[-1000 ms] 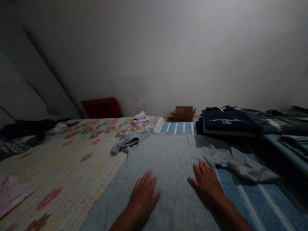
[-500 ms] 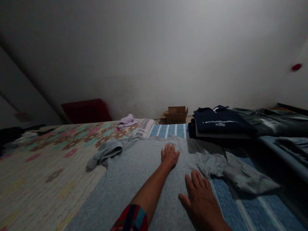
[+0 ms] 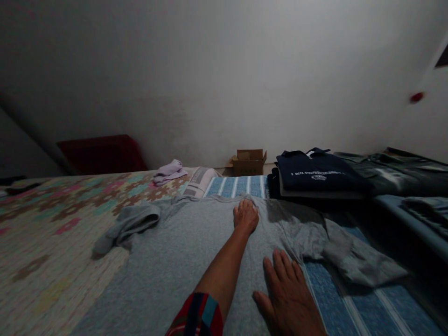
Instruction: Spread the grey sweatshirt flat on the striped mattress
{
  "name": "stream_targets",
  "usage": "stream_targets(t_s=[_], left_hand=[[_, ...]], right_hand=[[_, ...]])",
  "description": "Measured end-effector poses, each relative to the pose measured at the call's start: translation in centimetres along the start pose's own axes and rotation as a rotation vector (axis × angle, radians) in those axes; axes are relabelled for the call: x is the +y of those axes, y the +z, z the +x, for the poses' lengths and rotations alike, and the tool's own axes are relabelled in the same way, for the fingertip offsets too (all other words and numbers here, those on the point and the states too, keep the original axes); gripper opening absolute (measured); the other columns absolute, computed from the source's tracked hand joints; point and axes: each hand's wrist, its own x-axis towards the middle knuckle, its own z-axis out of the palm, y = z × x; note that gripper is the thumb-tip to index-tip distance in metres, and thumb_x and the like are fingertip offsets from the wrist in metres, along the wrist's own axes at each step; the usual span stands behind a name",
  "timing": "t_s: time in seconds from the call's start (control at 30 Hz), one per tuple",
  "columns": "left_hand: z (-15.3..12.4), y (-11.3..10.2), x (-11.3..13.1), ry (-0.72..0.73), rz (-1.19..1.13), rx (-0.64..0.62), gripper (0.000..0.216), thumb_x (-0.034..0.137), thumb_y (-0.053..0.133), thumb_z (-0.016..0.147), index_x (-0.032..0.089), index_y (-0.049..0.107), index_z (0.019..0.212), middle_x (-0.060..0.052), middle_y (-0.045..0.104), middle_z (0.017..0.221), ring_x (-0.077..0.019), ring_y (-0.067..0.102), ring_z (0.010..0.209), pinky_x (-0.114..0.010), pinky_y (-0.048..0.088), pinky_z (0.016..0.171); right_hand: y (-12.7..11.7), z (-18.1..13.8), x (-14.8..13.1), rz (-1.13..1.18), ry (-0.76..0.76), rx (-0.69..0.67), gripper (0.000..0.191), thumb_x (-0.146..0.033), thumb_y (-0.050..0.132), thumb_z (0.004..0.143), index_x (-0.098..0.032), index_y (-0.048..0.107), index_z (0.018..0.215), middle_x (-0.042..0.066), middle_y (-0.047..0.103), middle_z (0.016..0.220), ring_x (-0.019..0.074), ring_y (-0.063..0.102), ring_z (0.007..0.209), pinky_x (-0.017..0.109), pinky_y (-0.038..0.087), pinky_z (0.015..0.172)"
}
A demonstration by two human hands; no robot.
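A grey T-shirt [image 3: 189, 247] lies spread flat on the bed, its collar towards the wall. My left hand [image 3: 246, 215] is stretched far forward and rests at the collar with the fingers curled on the cloth. My right hand [image 3: 287, 289] lies flat and open on the shirt's near right part, close to the right sleeve [image 3: 346, 254]. The left sleeve [image 3: 128, 224] is bunched up on the patterned quilt.
A stack of folded dark clothes [image 3: 315, 179] sits at the far right of the bed, more dark garments [image 3: 402, 179] beyond it. A lilac cloth [image 3: 170, 170], a cardboard box [image 3: 248, 162] and a red object [image 3: 101, 154] are near the wall. A flowered quilt [image 3: 52, 224] covers the left.
My left hand has slid from the shirt's lower middle forward up to the collar. My right hand stayed flat near the right side. The view has turned slightly to the right.
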Motion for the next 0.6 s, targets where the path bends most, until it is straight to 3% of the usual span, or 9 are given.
stream_targets(t_s=[0.23, 0.4, 0.5, 0.6], left_hand=[[0.2, 0.5, -0.1, 0.001, -0.026, -0.019, 0.044, 0.035, 0.025, 0.095, 0.023, 0.045, 0.132, -0.006, 0.040, 0.146, -0.0248, 0.028, 0.136, -0.052, 0.021, 0.108], [0.3, 0.4, 0.1, -0.014, -0.067, -0.011, 0.045, 0.035, 0.025, 0.094, 0.021, 0.045, 0.132, -0.007, 0.040, 0.146, -0.0253, 0.027, 0.135, -0.054, 0.019, 0.108], [0.2, 0.3, 0.2, -0.010, -0.087, -0.007, 0.045, 0.035, 0.025, 0.094, 0.019, 0.046, 0.131, -0.008, 0.040, 0.146, -0.0252, 0.026, 0.135, -0.054, 0.018, 0.108], [0.1, 0.3, 0.3, -0.013, -0.097, -0.007, 0.046, 0.035, 0.025, 0.094, 0.019, 0.046, 0.131, -0.008, 0.040, 0.145, -0.0251, 0.026, 0.135, -0.054, 0.017, 0.108]], right_hand=[[0.7, 0.1, 0.2, -0.026, 0.009, 0.040, 0.065, -0.057, 0.047, 0.085, -0.017, 0.048, 0.137, 0.019, 0.031, 0.147, 0.0366, 0.025, 0.137, 0.055, 0.023, 0.108], [1.0, -0.2, 0.5, -0.089, -0.037, 0.166, 0.053, -0.049, 0.053, 0.085, -0.018, 0.056, 0.128, 0.018, 0.044, 0.140, 0.0355, 0.039, 0.130, 0.051, 0.035, 0.102], [-0.9, 1.4, 0.8, -0.083, -0.062, 0.230, 0.029, -0.034, 0.048, 0.090, -0.018, 0.065, 0.106, 0.013, 0.062, 0.117, 0.0265, 0.057, 0.108, 0.039, 0.045, 0.091], [-4.3, 5.4, 1.3, -0.174, -0.042, 0.274, 0.024, -0.028, 0.043, 0.092, -0.017, 0.064, 0.089, 0.010, 0.066, 0.095, 0.0236, 0.061, 0.093, 0.035, 0.046, 0.083]])
